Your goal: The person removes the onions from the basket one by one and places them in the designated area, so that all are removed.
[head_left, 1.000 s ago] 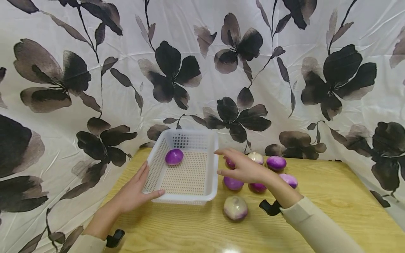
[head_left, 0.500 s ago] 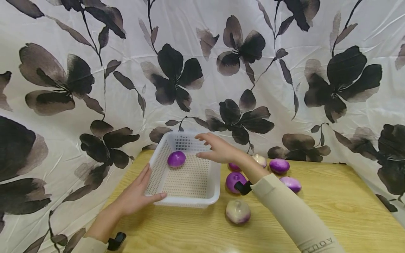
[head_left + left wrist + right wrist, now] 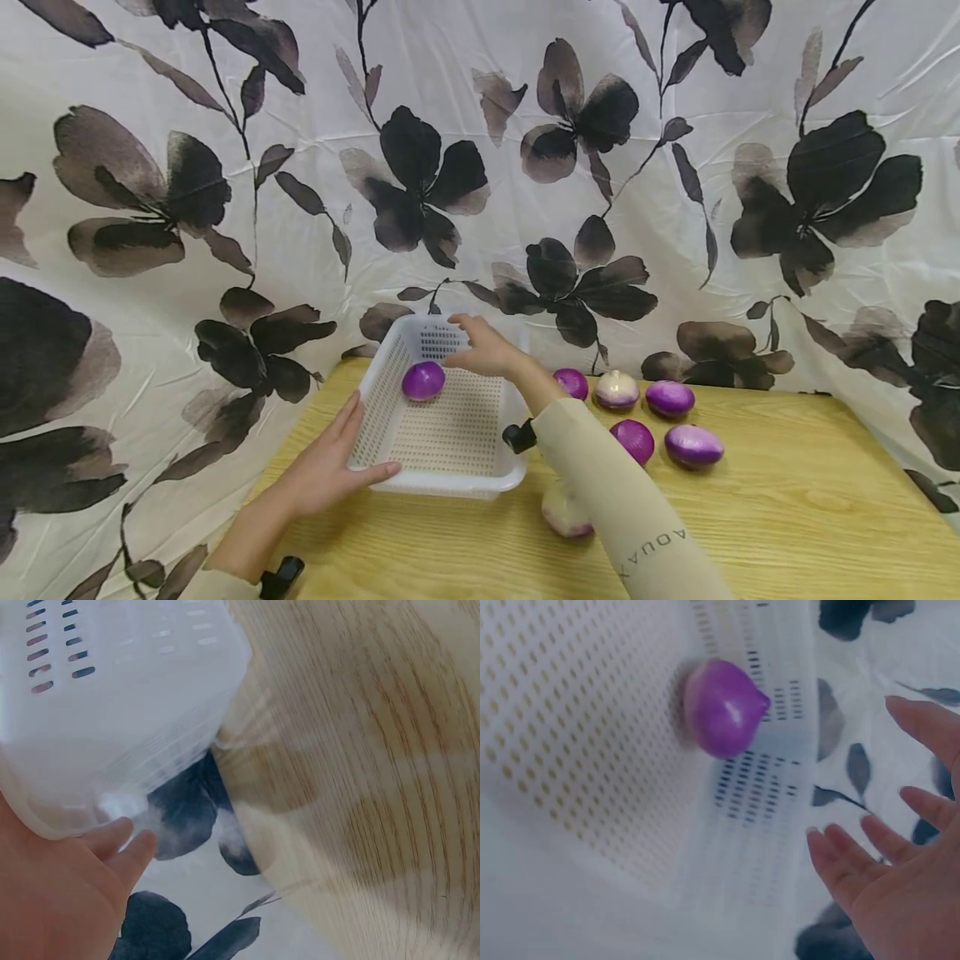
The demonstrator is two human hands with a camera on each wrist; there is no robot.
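Note:
A white perforated plastic basket stands on the table, with one purple onion inside near its left wall. My left hand rests against the basket's front left corner, thumb over the front rim and straight fingers along the outer left side. In the left wrist view, fingertips touch the rim. My right hand is over the basket's interior, just right of the onion, holding nothing. The right wrist view shows its fingers spread and apart from the onion.
Right of the basket lie several onions, among them a white one, a purple one and a pale purple one. A whitish onion, partly behind my right sleeve, lies nearer. A floral cloth hangs behind the wooden table.
My right hand has moved left from beside the loose onions, across the basket's right rim, to over its interior. The left hand stays at the corner. The view has shifted slightly.

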